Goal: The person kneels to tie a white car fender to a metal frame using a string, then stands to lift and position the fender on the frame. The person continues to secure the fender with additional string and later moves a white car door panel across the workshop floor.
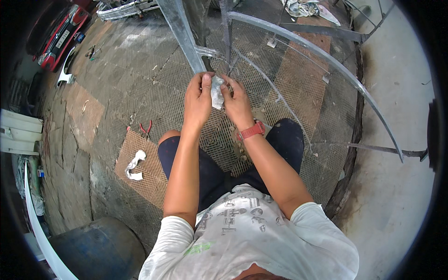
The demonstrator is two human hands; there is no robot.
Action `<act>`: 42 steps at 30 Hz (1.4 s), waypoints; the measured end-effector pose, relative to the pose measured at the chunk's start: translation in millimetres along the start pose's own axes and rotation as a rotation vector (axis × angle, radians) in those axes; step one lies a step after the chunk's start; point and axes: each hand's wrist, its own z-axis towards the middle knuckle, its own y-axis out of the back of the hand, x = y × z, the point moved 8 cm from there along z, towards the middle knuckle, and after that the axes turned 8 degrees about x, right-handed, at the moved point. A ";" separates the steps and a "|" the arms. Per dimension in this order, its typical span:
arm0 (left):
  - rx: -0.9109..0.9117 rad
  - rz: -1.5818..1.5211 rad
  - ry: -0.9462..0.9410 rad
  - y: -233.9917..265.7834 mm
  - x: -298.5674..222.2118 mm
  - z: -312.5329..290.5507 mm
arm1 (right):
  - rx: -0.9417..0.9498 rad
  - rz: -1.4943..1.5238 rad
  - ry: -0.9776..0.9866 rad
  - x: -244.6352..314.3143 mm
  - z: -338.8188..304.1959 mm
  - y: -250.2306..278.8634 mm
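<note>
A crumpled whitish piece [216,93], perhaps cloth or paper, is held up between my two hands in front of my knees. My left hand [198,100] is closed at its left edge, thumb pointing up. From the other side, my right hand [238,103] pinches it with the thumb on its face and the fingers curled behind. Just beyond my fingertips comes down the lower end of a grey metal bar [181,35], with a short bracket [206,51] beside it. Whether my left fingers also touch the bar is hidden.
A curved grey metal rail [322,53] arches to the right toward a pale wall [396,196]. Red-handled pliers [146,127] and a white rag [135,165] lie on the textured floor at left. A dark blue drum [98,249] is near left; a red car [63,35] stands far left.
</note>
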 end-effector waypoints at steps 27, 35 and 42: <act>0.014 -1.766 0.231 -145.2 71.2 26.6 | -0.127 0.105 0.142 83.8 -1.5 61.6; -0.197 -0.512 0.091 -41.8 27.0 10.2 | -0.320 -0.148 0.230 69.1 -16.1 67.2; -0.248 0.111 -0.057 -2.5 -19.5 10.0 | -0.524 0.287 0.122 9.6 -19.9 41.6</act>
